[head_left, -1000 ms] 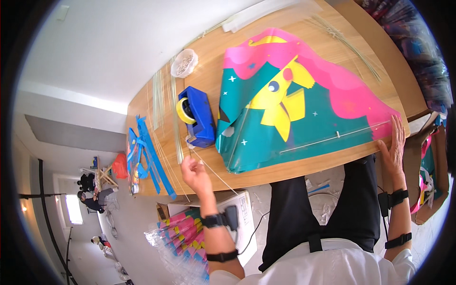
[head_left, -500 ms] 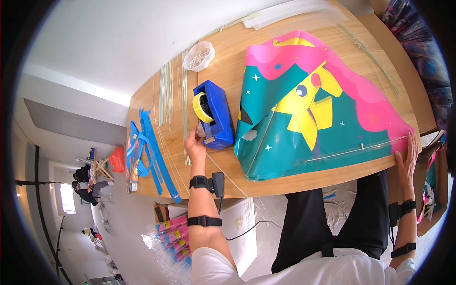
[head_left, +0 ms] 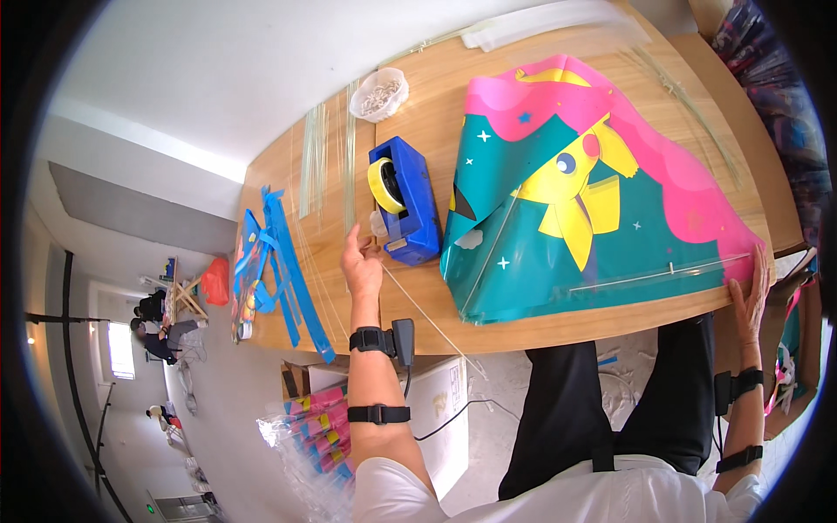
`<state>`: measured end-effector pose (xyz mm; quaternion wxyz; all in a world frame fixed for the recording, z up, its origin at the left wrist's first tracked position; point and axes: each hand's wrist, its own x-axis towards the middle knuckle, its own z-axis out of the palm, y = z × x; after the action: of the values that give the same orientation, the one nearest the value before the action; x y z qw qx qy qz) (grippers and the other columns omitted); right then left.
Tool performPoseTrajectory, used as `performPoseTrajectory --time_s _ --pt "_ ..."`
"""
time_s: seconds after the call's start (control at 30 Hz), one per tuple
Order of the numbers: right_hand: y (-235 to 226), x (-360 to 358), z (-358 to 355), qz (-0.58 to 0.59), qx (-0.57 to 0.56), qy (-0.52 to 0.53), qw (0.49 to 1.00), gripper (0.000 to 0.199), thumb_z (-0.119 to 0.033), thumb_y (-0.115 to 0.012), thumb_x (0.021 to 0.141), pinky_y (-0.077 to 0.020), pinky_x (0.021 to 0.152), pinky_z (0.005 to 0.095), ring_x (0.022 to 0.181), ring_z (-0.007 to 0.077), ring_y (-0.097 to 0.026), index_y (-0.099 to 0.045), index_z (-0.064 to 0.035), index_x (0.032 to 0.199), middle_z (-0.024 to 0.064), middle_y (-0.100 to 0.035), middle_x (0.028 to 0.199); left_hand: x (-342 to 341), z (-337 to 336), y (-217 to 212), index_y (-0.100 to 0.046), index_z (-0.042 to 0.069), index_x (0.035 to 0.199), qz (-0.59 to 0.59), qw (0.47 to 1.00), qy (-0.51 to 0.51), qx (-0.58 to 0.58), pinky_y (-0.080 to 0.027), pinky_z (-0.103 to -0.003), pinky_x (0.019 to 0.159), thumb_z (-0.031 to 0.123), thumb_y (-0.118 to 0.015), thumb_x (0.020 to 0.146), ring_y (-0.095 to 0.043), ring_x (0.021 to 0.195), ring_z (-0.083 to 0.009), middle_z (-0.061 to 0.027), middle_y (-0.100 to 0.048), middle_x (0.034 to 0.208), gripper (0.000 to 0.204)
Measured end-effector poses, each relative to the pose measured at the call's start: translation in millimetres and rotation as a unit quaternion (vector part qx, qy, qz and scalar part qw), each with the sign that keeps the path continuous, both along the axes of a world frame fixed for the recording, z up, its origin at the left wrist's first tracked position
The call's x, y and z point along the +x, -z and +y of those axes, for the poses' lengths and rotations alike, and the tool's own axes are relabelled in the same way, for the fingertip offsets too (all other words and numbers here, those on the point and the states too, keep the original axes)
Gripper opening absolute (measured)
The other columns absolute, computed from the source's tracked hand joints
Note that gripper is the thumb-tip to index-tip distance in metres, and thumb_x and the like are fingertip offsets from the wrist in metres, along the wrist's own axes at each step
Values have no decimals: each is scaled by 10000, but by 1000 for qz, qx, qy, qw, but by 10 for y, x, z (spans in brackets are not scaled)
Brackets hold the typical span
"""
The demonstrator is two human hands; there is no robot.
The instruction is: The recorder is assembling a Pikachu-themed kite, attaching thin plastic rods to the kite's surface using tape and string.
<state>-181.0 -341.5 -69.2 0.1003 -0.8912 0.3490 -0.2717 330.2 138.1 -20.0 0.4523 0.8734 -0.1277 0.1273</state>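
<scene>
A thin pale rod [head_left: 427, 308] slants from the curled fingers of my left hand [head_left: 361, 268] down past the table's front edge. This hand is beside a blue tape dispenser [head_left: 415, 205], its index finger stretched out. A short clear tape end [head_left: 377, 224] hangs off the dispenser's yellow-cored roll [head_left: 380, 186], close to the fingers. To the right lies a partly folded kite sail [head_left: 628, 253] in teal and pink with a yellow cartoon figure. White rods [head_left: 671, 268] run along it. My right hand [head_left: 748, 292] lies with fingers outstretched on its right pink corner.
Behind the dispenser stands a clear tub [head_left: 380, 94] of small pale pieces. Thin rods [head_left: 312, 166] and blue strips [head_left: 281, 261] lie on the left. Cardboard boxes [head_left: 806, 349] flank the right side; a white box [head_left: 445, 401] stands below the front edge. People sit far left.
My left hand has drawn slightly left, away from the tape end, and the rod reaches farther beyond the table edge. My right hand stays on the corner. The whole view has shifted a little.
</scene>
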Motion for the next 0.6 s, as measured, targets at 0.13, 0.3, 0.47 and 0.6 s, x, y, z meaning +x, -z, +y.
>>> performPoseTrajectory --time_s 0.13,0.3,0.47,0.6 --pt "-161 81 232 -62 -19 -12 998 580 -258 -624 844 -305 1075 420 1289 332 -405 -444 -41 1351 180 -449 1377 -200 -118 -206 -652 -4 982 13 993 -8 -114 -469 -235 539 -2 -628 828 -577 667 -105 -80 -656 800 156" --pt "-352 462 819 -108 93 -155 978 244 -28 -666 730 -464 709 397 814 326 -575 -584 -5 959 155 -582 921 -553 -462 -684 -660 5 903 280 941 17 -188 -464 -268 498 53 -649 826 -498 547 -73 -42 -634 753 91" --pt "-447 966 1173 -138 46 -234 961 132 -20 -681 706 -421 589 404 649 307 -534 -556 -47 741 95 -520 687 -561 -551 -818 -627 -5 869 334 913 13 -234 -521 -337 562 25 -633 821 -500 523 -90 -73 -623 721 57" --pt "-432 1083 1209 -130 35 -193 972 169 -47 -696 703 -417 564 399 619 291 -527 -528 -64 712 79 -495 654 -529 -530 -756 -607 7 807 329 897 25 -294 -560 -390 629 14 -631 811 -512 526 -113 -55 -581 655 25"
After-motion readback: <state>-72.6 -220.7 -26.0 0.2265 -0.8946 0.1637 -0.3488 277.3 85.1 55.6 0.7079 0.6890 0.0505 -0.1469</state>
